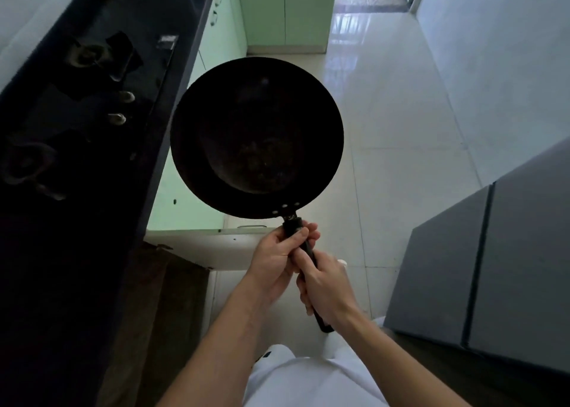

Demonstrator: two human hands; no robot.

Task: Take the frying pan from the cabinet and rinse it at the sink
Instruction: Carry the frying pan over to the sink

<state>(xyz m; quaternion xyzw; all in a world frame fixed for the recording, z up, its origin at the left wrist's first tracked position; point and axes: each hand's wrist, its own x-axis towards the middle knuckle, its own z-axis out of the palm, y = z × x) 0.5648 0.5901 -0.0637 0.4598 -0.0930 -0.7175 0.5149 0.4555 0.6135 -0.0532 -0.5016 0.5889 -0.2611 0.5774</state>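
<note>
A narrow kitchen seen from above. Glossy pale floor tiles (385, 135) run down the middle, brightly reflecting daylight at the far end. On the left, a dark tabletop (77, 221) carries a black gas hob (92, 104) with two burners and knobs. Below it stand pale green cabinets (216, 48), more of them across the far end. A white wall (499, 67) lines the right side, with a grey fridge (493, 268) nearer the viewer.
</note>
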